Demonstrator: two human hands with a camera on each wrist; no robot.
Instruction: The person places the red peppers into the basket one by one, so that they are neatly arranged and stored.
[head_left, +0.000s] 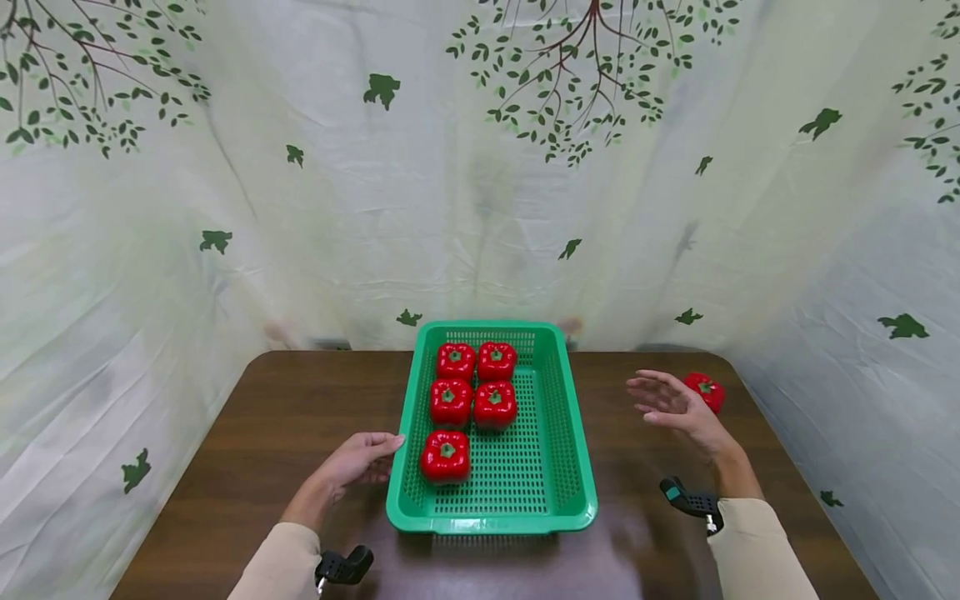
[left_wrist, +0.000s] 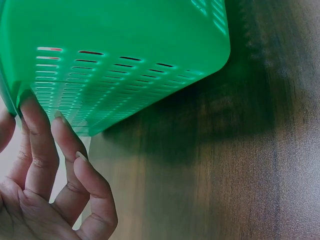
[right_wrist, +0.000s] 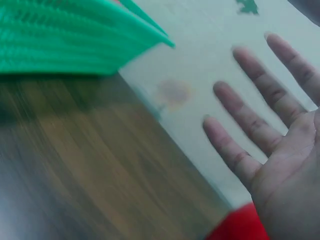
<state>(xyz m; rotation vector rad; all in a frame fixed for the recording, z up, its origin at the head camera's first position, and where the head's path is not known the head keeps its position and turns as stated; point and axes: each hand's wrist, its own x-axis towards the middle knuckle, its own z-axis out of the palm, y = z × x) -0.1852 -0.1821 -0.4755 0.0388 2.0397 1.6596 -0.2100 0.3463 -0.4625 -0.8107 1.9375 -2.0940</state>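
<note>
A green plastic basket (head_left: pixel 562 417) with slotted walls stands on the table, holding several red bell peppers (head_left: pixel 451 403) grouped toward its left side. My left hand (head_left: pixel 360 461) pinches the basket's left rim between thumb and fingers. In the left wrist view, fingers (left_wrist: pixel 40 145) reach under the rim against the outer wall. Over the right of the table, my right hand (head_left: pixel 678 408) is empty, its fingers spread apart. Another red bell pepper (head_left: pixel 707 392) sits just beyond that hand, partly hidden by it. In the right wrist view, this pepper (right_wrist: pixel 242 224) shows below the palm.
The brown wooden table (head_left: pixel 315 400) ends at a far edge close behind the basket. A pale curtain (head_left: pixel 322 225) with leaf prints hangs behind and along both sides. Black wrist devices (head_left: pixel 343 567) are worn at both sleeves.
</note>
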